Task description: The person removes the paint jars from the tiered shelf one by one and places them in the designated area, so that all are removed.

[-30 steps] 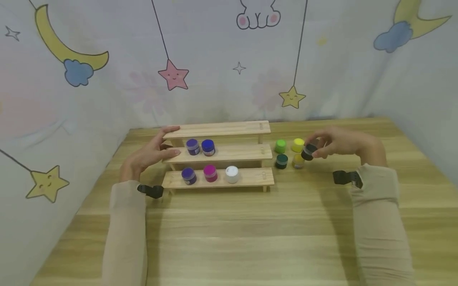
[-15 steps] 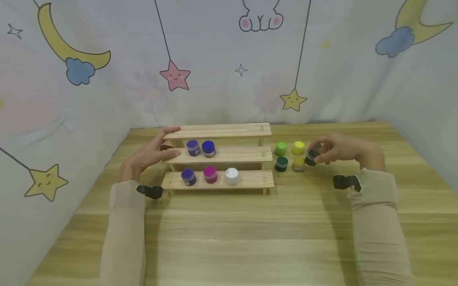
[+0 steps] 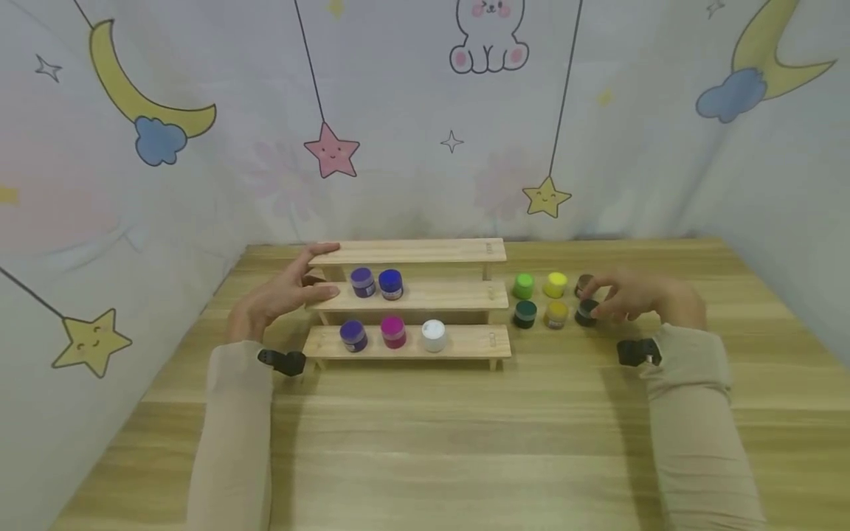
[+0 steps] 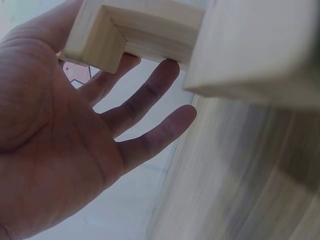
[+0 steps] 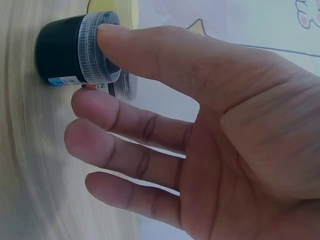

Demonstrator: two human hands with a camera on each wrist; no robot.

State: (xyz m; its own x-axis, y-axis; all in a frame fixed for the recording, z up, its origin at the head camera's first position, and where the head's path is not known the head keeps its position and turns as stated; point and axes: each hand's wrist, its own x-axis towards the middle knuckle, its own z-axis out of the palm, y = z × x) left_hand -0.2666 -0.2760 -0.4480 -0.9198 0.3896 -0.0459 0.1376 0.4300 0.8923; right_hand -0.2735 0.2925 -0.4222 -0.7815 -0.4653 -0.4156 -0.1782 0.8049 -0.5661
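Note:
A three-tier wooden display rack [image 3: 405, 297] stands at the table's middle. My left hand [image 3: 282, 295] holds its left end, thumb on the middle shelf and index finger over the top shelf. In the left wrist view the other fingers [image 4: 145, 102] reach beneath the wood. My right hand [image 3: 634, 295] pinches a dark paint jar [image 5: 65, 50] at its clear-rimmed lid; the jar stands upright on the table. The thumb [image 5: 130, 47] presses the lid's side and the index finger is mostly hidden. Right behind that jar is a brown-looking jar [image 3: 584, 285], partly covered by my fingers.
Light green [image 3: 524, 285], yellow [image 3: 555, 285], dark green [image 3: 524, 314] and ochre [image 3: 555, 316] jars stand between rack and right hand. Purple, blue, magenta and white [image 3: 434, 335] jars occupy the two lower shelves. A printed curtain [image 3: 412, 184] hangs behind the table [image 3: 425, 442].
My right hand has brought the dark jar down and toward the front, beside the ochre jar. The brown-looking jar behind it has come into view. My left hand stays on the rack.

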